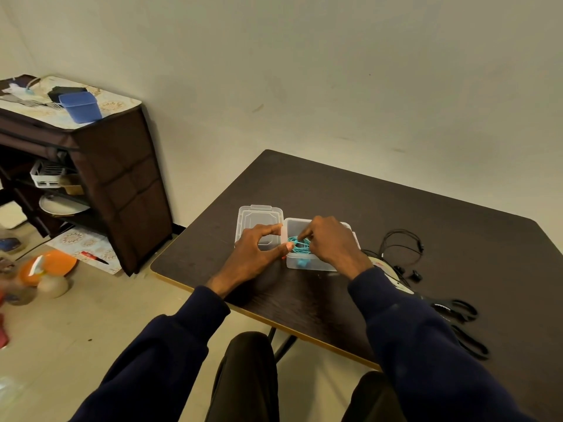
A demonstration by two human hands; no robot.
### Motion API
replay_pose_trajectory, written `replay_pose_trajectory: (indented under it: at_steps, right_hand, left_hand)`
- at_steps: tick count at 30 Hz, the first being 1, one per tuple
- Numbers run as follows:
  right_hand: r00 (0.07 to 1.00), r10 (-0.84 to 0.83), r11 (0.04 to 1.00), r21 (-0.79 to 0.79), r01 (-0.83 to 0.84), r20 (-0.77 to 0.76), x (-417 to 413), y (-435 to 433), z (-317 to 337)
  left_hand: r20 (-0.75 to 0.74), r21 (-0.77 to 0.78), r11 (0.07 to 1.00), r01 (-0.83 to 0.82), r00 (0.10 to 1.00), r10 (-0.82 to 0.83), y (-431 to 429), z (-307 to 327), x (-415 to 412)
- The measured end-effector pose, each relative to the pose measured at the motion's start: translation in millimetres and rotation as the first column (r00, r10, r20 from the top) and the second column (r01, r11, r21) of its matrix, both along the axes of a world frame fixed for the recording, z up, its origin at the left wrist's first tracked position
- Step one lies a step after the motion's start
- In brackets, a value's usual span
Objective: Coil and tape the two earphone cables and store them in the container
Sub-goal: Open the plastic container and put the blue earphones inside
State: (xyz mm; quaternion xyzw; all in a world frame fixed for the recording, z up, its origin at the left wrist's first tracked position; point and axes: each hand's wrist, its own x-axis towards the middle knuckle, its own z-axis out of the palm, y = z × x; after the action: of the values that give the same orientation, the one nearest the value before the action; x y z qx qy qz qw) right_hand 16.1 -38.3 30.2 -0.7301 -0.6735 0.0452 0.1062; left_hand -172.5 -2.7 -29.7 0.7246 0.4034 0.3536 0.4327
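A clear plastic container [316, 265] stands on the dark table, and a coiled turquoise earphone cable [300, 247] lies inside it. My right hand [329, 242] reaches into the container with its fingertips pinched on the turquoise coil. My left hand [256, 254] rests at the container's left wall, thumb and forefinger spread, thumb tip touching the rim. The black earphone cable [402, 248] lies loose on the table to the right of the container. A roll of tape [387, 269] is partly hidden behind my right wrist.
The container's clear lid [259, 217] lies open to its left. Black scissors [460, 312] lie by my right sleeve. The table's near edge [243, 310] runs diagonally. A brown shelf unit [122, 184] and floor clutter sit to the left.
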Motion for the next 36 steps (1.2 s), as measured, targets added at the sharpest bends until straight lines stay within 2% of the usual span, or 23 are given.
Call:
replay_pose_trajectory:
  at_steps: [3,10,14,17,19,21,23,26,31,36]
  right_hand:
    - [0.996,-0.013,0.998,0.056,0.019,-0.09,4.3,-1.5,-1.7]
    - [0.982,-0.05,0.975,0.205,0.088,-0.184,23.8,-16.5,8.0]
    - [0.97,-0.104,0.92,0.35,0.178,-0.22,44.3,-35.5,13.4]
    - [0.955,-0.149,0.939,0.266,0.217,-0.255,60.5,-41.8,10.8]
    - [0.931,-0.15,0.96,0.175,0.217,-0.333,66.1,-45.6,7.1]
    - [0.896,-0.155,0.965,0.129,0.227,-0.416,70.4,-48.2,3.3]
    - [0.856,-0.167,0.965,0.099,0.245,-0.489,73.6,-47.7,0.0]
    - [0.807,-0.179,0.96,0.078,0.267,-0.563,75.2,-48.6,-2.2]
    - [0.729,-0.136,0.962,0.086,0.26,-0.671,69.4,-51.4,-3.3]
    - [0.694,-0.131,0.948,0.114,0.296,-0.708,62.5,-47.4,-7.4]
  left_hand:
    - [0.001,0.001,1.0,0.007,1.0,-0.007,-1.0,3.4,0.6]
    - [-0.023,-0.004,1.0,-0.008,1.0,0.008,-4.0,4.6,-0.8]
    - [-0.025,0.076,0.987,-0.142,0.989,0.144,1.1,4.0,-9.9]
    - [-0.036,0.166,0.904,-0.394,0.914,0.404,4.5,-0.1,-16.3]
    - [-0.14,0.174,0.856,-0.487,0.848,0.511,8.9,-0.3,-19.7]
    - [-0.286,0.117,0.867,-0.484,0.82,0.496,14.7,1.7,-22.6]
    - [-0.362,0.083,0.888,-0.453,0.816,0.45,19.5,4.6,-26.1]
    - [-0.335,0.063,0.904,-0.424,0.844,0.419,26.6,10.1,-33.0]
    - [-0.278,-0.068,0.908,-0.414,0.882,0.382,33.6,17.6,-45.9]
    - [-0.233,0.01,0.914,-0.407,0.887,0.398,34.7,19.6,-47.1]
